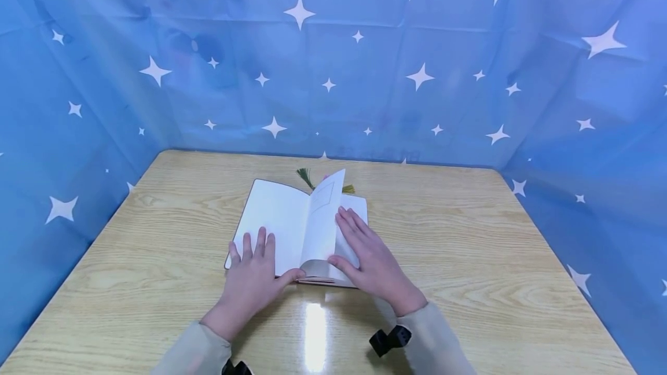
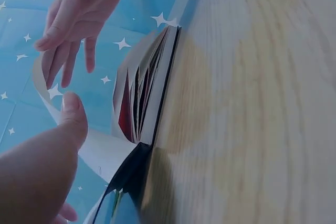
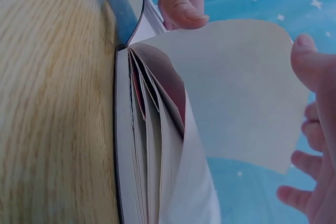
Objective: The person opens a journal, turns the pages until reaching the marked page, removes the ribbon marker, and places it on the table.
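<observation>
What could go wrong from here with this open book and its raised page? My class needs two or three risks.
The raised page might fall back: the right hand is at its free edge but does not plainly grip it.
It may crease, since it stands bent.
The sheets beneath fan apart, so another could perhaps lift along with it.

Now, from the head view — high and well back — the table [image 1: 469,236] is being looked down on, with the starry cloth [image 1: 365,51] faced beyond. Low in both wrist views, turned sideways, the open book [image 1: 281,219] is caught close up; page edges [image 3: 152,150], left hand [image 1: 252,282] and right hand [image 1: 375,262] are shared.
</observation>
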### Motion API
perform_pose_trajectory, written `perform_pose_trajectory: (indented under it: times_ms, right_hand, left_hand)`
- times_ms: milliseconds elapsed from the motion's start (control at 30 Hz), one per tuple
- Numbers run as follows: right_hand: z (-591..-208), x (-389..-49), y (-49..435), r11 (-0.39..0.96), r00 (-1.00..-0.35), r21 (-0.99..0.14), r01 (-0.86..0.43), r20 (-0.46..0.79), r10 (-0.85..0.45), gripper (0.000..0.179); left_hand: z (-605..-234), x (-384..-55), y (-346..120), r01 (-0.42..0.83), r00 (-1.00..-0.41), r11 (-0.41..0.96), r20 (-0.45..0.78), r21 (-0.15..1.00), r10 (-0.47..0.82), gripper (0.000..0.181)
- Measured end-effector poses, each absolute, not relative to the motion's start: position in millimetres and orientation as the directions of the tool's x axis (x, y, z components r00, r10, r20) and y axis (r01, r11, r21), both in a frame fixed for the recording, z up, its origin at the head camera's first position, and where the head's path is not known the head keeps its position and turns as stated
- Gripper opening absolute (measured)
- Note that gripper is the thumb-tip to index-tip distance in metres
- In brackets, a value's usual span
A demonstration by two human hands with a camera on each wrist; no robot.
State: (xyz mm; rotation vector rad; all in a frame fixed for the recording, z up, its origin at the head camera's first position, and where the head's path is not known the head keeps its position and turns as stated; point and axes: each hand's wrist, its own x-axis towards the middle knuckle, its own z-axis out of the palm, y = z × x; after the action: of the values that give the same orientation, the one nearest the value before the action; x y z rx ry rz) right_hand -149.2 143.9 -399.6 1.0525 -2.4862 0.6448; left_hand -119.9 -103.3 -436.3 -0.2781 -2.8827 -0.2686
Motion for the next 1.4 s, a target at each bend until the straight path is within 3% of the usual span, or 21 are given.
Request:
perform_pose_trajectory:
  times_ms: [300,467,700,833,967,1033,1233,1400]
  right_hand:
    - [-398.5,-146.6,146.2,0.616,-0.663,-0.279,-0.737,0.476,-0.578,0.086]
    - [-401.1,-145.6,149.7,0.641,-0.693,-0.294,-0.709,0.455,-0.559,0.082]
    - [-403.8,-141.2,155.8,0.680,-0.774,-0.374,-0.631,0.371,-0.513,0.071]
    - [-406.4,-140.3,159.7,0.700,-0.795,-0.382,-0.604,0.343,-0.499,0.069]
    - [-408.4,-141.2,162.9,0.708,-0.798,-0.373,-0.600,0.336,-0.500,0.068]
    - [-409.1,-141.3,164.3,0.713,-0.805,-0.376,-0.591,0.322,-0.498,0.067]
    - [-412.1,-138.2,165.1,0.736,-0.830,-0.384,-0.557,0.245,-0.501,0.067]
    - [-418.4,-136.4,165.9,0.738,-0.816,-0.348,-0.578,0.231,-0.530,0.065]
  left_hand:
    - [-439.0,-117.1,-105.6,0.260,-0.913,0.943,0.372,0.209,0.170,0.106]
    - [-441.4,-115.2,-109.0,0.321,-0.872,0.897,0.465,0.304,0.154,0.119]
    - [-446.7,-110.7,-115.9,0.420,-0.781,0.812,0.617,0.404,0.097,0.108]
    - [-447.1,-111.8,-121.7,0.462,-0.706,0.808,0.703,0.365,0.087,0.105]
    - [-446.0,-115.3,-128.1,0.461,-0.646,0.853,0.751,0.243,0.136,0.101]
    - [-444.6,-116.0,-131.3,0.440,-0.670,0.876,0.722,0.197,0.174,0.097]
    - [-439.2,-114.2,-139.7,0.337,-0.845,0.933,0.477,0.125,0.241,0.096]
    - [-437.6,-115.1,-142.8,0.307,-0.896,0.948,0.363,0.086,0.257,0.090]
